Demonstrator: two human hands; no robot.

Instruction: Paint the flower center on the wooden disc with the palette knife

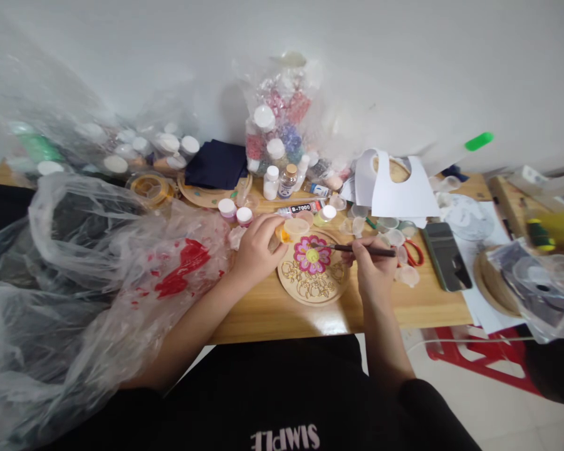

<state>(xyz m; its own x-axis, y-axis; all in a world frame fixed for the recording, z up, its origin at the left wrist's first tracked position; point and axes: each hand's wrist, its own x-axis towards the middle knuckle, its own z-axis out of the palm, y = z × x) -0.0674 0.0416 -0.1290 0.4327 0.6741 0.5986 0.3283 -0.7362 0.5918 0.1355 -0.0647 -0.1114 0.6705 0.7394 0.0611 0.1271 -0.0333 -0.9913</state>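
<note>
Painting a pink flower, both hands full

Round board's flat on the table. Right hand pinches a thin brush, tip at the petals; left hand's gripping a little orange paint pot near the board's edge.

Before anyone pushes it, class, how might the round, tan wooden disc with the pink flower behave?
The disc is probably stiff: it looks wooden and unbent. Lying flat on the brown wooden table, it would likely slide rather than tip.

2 bare hands apart, fingers bent, forearms forward and angled inward
</note>
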